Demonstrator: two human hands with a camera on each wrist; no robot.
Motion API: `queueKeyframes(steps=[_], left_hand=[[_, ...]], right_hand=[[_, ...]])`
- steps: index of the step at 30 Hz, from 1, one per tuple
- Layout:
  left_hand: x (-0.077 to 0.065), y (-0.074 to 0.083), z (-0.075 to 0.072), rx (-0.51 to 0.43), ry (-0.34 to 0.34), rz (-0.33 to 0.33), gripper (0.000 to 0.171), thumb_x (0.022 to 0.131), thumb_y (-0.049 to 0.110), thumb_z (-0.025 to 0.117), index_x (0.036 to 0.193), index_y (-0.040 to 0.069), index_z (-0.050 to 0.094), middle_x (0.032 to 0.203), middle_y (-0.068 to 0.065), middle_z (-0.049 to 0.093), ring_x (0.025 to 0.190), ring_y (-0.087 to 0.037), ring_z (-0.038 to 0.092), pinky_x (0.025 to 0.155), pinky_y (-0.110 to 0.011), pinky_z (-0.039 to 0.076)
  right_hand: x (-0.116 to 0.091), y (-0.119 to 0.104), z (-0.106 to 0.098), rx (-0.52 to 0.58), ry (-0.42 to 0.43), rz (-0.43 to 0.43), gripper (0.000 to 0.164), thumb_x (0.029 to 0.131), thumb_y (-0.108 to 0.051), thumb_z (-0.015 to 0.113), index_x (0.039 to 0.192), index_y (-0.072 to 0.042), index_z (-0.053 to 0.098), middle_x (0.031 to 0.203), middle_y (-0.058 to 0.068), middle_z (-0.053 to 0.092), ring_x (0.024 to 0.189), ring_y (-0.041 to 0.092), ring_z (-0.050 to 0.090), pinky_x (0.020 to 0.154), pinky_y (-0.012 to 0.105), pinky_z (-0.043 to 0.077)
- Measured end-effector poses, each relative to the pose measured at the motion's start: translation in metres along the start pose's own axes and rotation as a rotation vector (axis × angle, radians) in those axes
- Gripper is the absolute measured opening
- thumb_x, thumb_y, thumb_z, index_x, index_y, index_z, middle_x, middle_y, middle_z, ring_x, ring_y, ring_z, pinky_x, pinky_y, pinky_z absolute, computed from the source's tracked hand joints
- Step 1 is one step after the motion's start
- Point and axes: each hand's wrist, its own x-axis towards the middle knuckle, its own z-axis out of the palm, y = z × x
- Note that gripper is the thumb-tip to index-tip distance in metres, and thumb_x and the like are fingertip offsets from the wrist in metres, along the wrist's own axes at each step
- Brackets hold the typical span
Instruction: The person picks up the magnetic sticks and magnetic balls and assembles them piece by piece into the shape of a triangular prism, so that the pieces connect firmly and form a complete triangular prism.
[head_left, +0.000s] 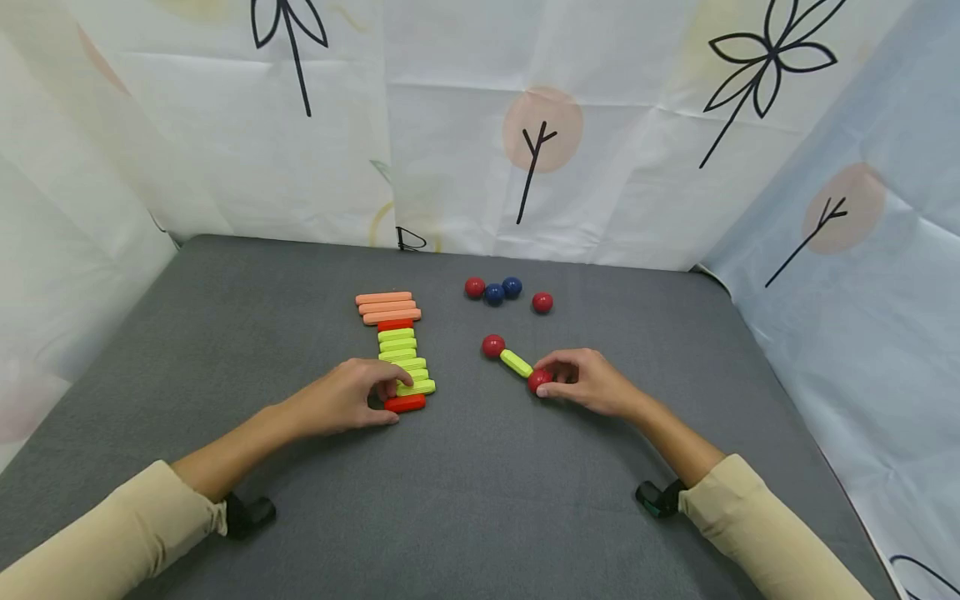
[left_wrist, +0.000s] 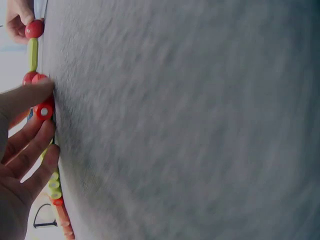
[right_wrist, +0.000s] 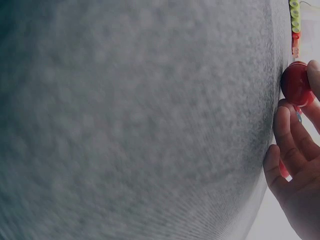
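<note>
My right hand (head_left: 588, 381) pinches a red ball (head_left: 537, 381) at the near end of a yellow-green magnetic rod (head_left: 516, 362). At the rod's far end sits another red ball (head_left: 492, 346). My left hand (head_left: 352, 398) lies over the near end of a column of rods, its thumb and fingers about a red magnetic rod (head_left: 406, 403). In the left wrist view, the red rod's (left_wrist: 44, 111) round end with a silvery centre shows between thumb and fingers. The left fingertips overlap the nearest yellow-green rods (head_left: 417, 387). The right wrist view shows the held red ball (right_wrist: 296, 84) close to the table.
Further up the column lie several yellow-green rods (head_left: 397, 344), a red rod (head_left: 395, 325) and three orange rods (head_left: 388, 307). Towards the back of the grey table (head_left: 480, 508) are two blue balls (head_left: 512, 287) and two red balls (head_left: 542, 302). Patterned cloth (head_left: 450, 150) hangs behind.
</note>
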Motion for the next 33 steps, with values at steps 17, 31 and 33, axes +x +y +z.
queueKeyframes(steps=[17, 31, 33], left_hand=[[0.032, 0.029, 0.018, -0.115, 0.089, 0.024, 0.037, 0.084, 0.014, 0.081, 0.117, 0.008, 0.067, 0.091, 0.009, 0.065, 0.085, -0.007, 0.061, 0.075, -0.026, 0.053], [0.09, 0.044, 0.044, -0.111, 0.036, 0.021, 0.039, 0.085, 0.014, 0.081, 0.12, 0.009, 0.065, 0.091, 0.006, 0.066, 0.084, -0.008, 0.061, 0.078, -0.027, 0.052], [0.093, 0.045, 0.046, -0.119, 0.024, 0.022, 0.039, 0.085, 0.014, 0.081, 0.12, 0.009, 0.065, 0.091, 0.006, 0.067, 0.084, -0.008, 0.061, 0.079, -0.027, 0.052]], right_hand=[[-0.005, -0.007, 0.001, -0.004, -0.04, -0.013, 0.033, 0.088, -0.018, 0.077, 0.118, -0.006, 0.069, 0.087, -0.001, 0.065, 0.077, 0.017, 0.058, 0.066, 0.026, 0.048], [-0.005, -0.009, 0.006, 0.023, -0.052, 0.015, 0.033, 0.089, -0.021, 0.077, 0.117, -0.006, 0.069, 0.088, 0.0, 0.066, 0.079, 0.018, 0.058, 0.068, 0.027, 0.048], [-0.005, -0.009, 0.007, 0.023, -0.05, 0.014, 0.033, 0.089, -0.02, 0.077, 0.117, -0.006, 0.069, 0.088, 0.0, 0.066, 0.078, 0.018, 0.058, 0.067, 0.027, 0.048]])
